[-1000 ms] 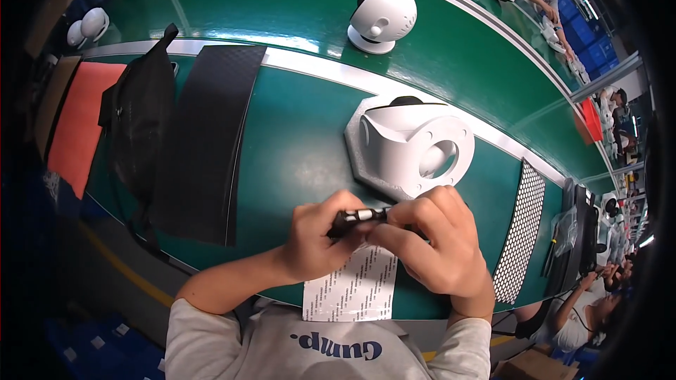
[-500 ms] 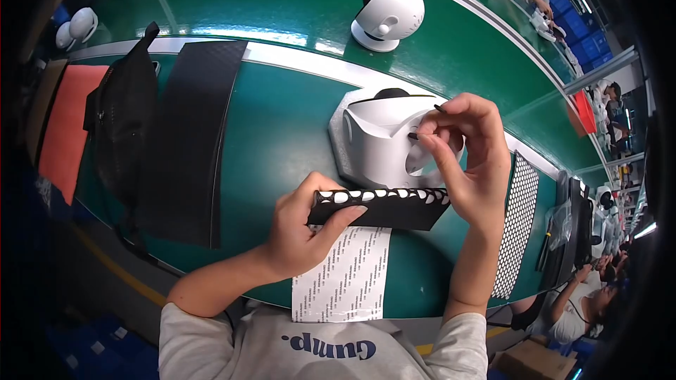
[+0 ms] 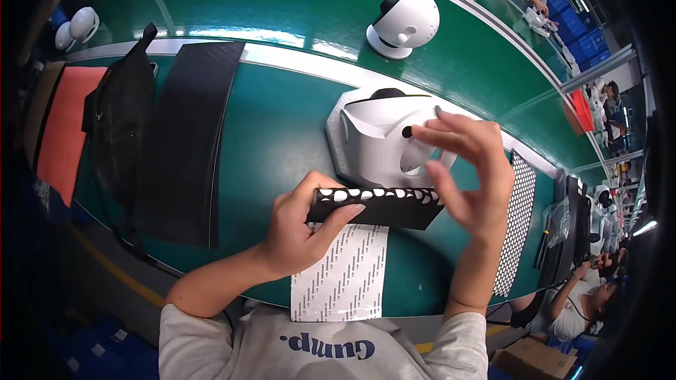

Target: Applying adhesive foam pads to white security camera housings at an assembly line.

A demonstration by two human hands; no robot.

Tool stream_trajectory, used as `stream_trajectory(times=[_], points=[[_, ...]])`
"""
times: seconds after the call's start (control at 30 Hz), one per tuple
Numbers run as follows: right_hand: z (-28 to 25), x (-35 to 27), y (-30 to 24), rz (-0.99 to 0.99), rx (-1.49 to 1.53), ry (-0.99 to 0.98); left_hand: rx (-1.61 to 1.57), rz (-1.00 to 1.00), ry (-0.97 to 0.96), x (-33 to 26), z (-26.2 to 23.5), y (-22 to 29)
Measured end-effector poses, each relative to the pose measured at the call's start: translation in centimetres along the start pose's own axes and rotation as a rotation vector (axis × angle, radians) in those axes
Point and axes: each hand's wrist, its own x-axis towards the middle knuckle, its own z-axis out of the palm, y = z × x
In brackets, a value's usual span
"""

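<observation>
My left hand [image 3: 296,229] is closed on a bent black sheet [image 3: 373,213], whose upper face shows rows of white round spots. Past it stands a white rounded device housing [image 3: 377,130] with a black top, resting on a grey pad [image 3: 336,137]. My right hand [image 3: 472,169] hovers at the housing's right side, fingers apart. By its index fingertip a small black round pad [image 3: 407,131] shows against the white shell. A second dark bit [image 3: 438,110] sits at another fingertip; whether it sticks there I cannot tell. Under the left hand lies a white printed paper sheet [image 3: 341,281].
A similar white-spotted black sheet [image 3: 516,222] lies at the right, near plastic bags [image 3: 558,225]. At left are a large black sheet [image 3: 186,141], a black bag [image 3: 125,123] and an orange sheet [image 3: 67,130]. Another white device [image 3: 403,22] stands on the green belt [image 3: 282,0]. Other people work at the right.
My right hand's pinch has opened and its fingers have drawn back slightly; the black pad stays by the shell. The device on the belt has shifted right.
</observation>
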Motion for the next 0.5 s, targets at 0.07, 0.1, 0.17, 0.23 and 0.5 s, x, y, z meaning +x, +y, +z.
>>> stream_trajectory(times=[0.07,0.1,0.17,0.23,0.5], points=[[0.5,-0.1,0.8,0.113,0.233,0.151,-0.029,0.003,-0.01,0.1,-0.5,0.0],[-0.3,0.0,1.2,0.113,0.17,0.114,-0.026,0.007,-0.008,0.0,-0.4,0.0],[-0.6,-0.1,2.0,0.104,0.171,0.091,-0.014,0.036,0.004,-0.1,-0.2,-0.2],[-0.1,0.3,2.0,0.121,0.129,0.064,-0.009,0.002,-0.015,-0.2,-0.6,-0.4],[0.9,0.9,3.0,0.306,0.38,0.086,0.205,0.304,-0.073,1.3,-2.4,-1.0]])
